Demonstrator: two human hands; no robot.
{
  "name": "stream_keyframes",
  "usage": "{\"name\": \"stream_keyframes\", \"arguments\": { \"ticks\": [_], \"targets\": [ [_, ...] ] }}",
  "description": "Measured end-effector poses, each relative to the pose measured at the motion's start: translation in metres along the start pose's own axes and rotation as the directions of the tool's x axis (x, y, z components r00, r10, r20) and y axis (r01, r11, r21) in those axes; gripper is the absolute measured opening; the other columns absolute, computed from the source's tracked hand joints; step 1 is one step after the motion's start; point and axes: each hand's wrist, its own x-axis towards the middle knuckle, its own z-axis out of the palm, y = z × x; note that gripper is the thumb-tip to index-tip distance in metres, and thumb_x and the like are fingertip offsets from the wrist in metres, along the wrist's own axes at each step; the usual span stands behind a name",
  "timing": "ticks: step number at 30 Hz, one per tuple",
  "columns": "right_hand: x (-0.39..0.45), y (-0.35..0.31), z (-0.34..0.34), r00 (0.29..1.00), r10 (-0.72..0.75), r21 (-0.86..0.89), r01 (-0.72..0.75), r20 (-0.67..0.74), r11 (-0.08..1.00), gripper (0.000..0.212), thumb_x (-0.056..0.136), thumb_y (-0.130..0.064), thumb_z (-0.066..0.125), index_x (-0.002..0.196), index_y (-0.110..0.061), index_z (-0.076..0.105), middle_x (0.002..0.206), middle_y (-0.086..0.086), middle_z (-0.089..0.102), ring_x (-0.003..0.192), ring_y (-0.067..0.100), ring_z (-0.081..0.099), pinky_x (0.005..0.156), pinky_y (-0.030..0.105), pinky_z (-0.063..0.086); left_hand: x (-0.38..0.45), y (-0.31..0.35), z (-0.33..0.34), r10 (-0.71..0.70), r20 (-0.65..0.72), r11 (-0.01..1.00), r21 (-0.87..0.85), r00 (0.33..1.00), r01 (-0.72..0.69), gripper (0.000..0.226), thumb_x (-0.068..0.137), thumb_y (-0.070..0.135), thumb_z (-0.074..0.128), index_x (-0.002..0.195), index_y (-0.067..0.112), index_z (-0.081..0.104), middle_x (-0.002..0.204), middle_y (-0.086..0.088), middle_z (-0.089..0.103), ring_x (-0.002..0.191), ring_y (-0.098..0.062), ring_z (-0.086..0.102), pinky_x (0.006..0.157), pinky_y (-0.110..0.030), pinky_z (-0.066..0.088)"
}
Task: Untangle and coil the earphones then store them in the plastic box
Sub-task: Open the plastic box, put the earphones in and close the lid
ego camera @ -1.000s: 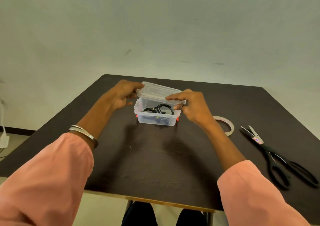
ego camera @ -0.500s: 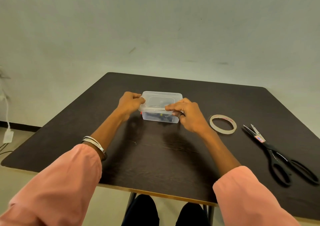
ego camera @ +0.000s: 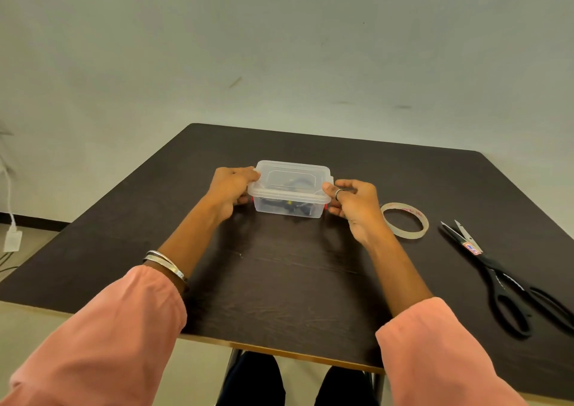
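Note:
A small clear plastic box (ego camera: 290, 206) stands on the dark table (ego camera: 279, 281), its clear lid (ego camera: 292, 177) lying flat on top. Black coiled earphones (ego camera: 287, 205) show through the front wall. My left hand (ego camera: 231, 189) grips the box's left end, thumb on the lid's edge and fingers curled down by the red clip. My right hand (ego camera: 352, 202) is at the right end, fingers curled against the lid's corner and the red clip there.
A roll of clear tape (ego camera: 404, 219) lies just right of my right hand. Large black scissors (ego camera: 509, 281) lie near the table's right edge. A white charger and cable (ego camera: 12, 238) hang at the far left, off the table.
The lid went from tilted above the box to flat on top. Both hands have shifted from the lid's front edge out to the two ends of the box.

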Motion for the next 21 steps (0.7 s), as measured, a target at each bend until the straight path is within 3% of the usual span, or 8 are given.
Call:
{"name": "stream_keyframes", "arguments": {
  "ticks": [4, 11, 16, 19, 21],
  "targets": [
    [0.004, 0.0, 0.002, 0.995, 0.103, -0.033, -0.103, 0.004, 0.994, 0.035, 0.082, -0.029, 0.074, 0.102, -0.002, 0.064, 0.097, 0.015, 0.071, 0.083, 0.025, 0.071, 0.07, 0.036, 0.061, -0.005, 0.002, 0.002, -0.099, 0.015, 0.989, -0.108, 0.995, 0.1, 0.02, 0.088, 0.018, 0.066, 0.107, 0.017, 0.068, 0.102, -0.004, 0.07, 0.091, -0.02, 0.067, 0.074, -0.033, 0.056],
    [0.001, -0.01, -0.001, 0.971, 0.219, 0.058, -0.225, 0.1, 0.973, 0.037, 0.083, -0.022, 0.074, 0.108, 0.002, 0.062, 0.093, 0.017, 0.07, 0.081, 0.026, 0.07, 0.07, 0.039, 0.061, -0.013, 0.009, -0.003, -0.196, 0.027, 0.966, -0.165, 0.98, 0.198, 0.021, 0.081, 0.017, 0.076, 0.099, 0.011, 0.068, 0.103, -0.011, 0.068, 0.093, -0.026, 0.067, 0.08, -0.038, 0.059],
    [-0.001, -0.007, 0.001, 0.974, 0.21, 0.093, -0.217, 0.079, 0.972, 0.032, 0.082, -0.022, 0.075, 0.101, 0.001, 0.064, 0.088, 0.015, 0.07, 0.075, 0.023, 0.067, 0.071, 0.035, 0.059, -0.011, 0.004, 0.0, -0.111, -0.115, 0.985, -0.142, 0.987, 0.094, 0.039, 0.074, 0.022, 0.082, 0.103, 0.002, 0.066, 0.096, -0.012, 0.071, 0.087, -0.025, 0.07, 0.079, -0.042, 0.06],
    [0.001, -0.006, 0.002, 0.985, 0.171, 0.061, -0.17, -0.008, 0.984, 0.032, 0.077, -0.024, 0.08, 0.087, 0.0, 0.061, 0.079, 0.012, 0.06, 0.067, 0.019, 0.056, 0.067, 0.034, 0.055, -0.011, 0.0, 0.006, -0.01, -0.212, 0.999, -0.04, 0.977, 0.002, 0.031, 0.076, 0.025, 0.081, 0.094, 0.003, 0.072, 0.094, -0.009, 0.071, 0.085, -0.023, 0.069, 0.08, -0.041, 0.059],
    [0.002, -0.006, 0.004, 0.991, 0.108, 0.005, -0.108, -0.079, 0.994, 0.032, 0.074, -0.024, 0.081, 0.081, 0.001, 0.062, 0.078, 0.013, 0.053, 0.068, 0.022, 0.049, 0.065, 0.038, 0.055, -0.014, -0.001, 0.013, 0.073, -0.259, 0.997, 0.051, 0.963, -0.062, 0.019, 0.083, 0.024, 0.074, 0.089, 0.006, 0.072, 0.088, -0.003, 0.067, 0.076, -0.016, 0.065, 0.073, -0.029, 0.057]
  ]
}}
